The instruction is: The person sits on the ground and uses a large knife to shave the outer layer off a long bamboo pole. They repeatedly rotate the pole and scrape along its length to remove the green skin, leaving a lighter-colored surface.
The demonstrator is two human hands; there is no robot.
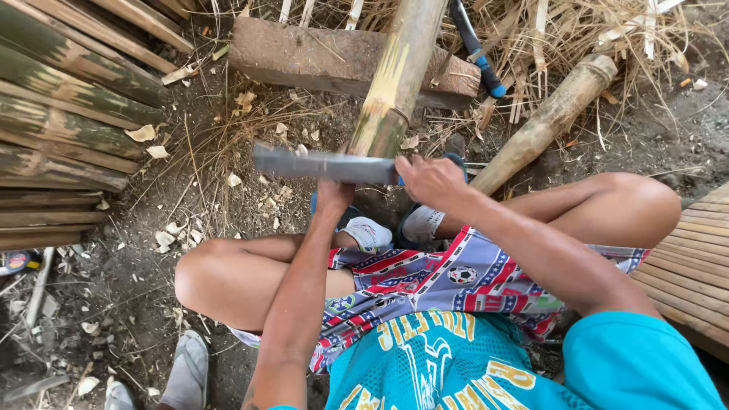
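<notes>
A thick bamboo pole (pixel 395 72) runs from the top of the view down to my lap, resting over a wooden block (pixel 304 57). Across its near end lies a wide, flat knife blade (pixel 323 164). My right hand (pixel 431 181) is closed around the knife's handle at the blade's right end. My left hand (pixel 334 196) sits just under the blade by the pole's end; its fingers are hidden, so its grip is unclear. I sit on the ground with both knees bent out to the sides.
Split bamboo slats (pixel 64 114) are stacked at the left. A second bamboo length (pixel 543 125) lies at the right, beside dry grass. A blue-handled tool (pixel 478 53) rests on the block. Bamboo planks (pixel 695 266) sit at the right edge. Chips litter the dirt, and a grey sandal (pixel 186 372) lies at bottom left.
</notes>
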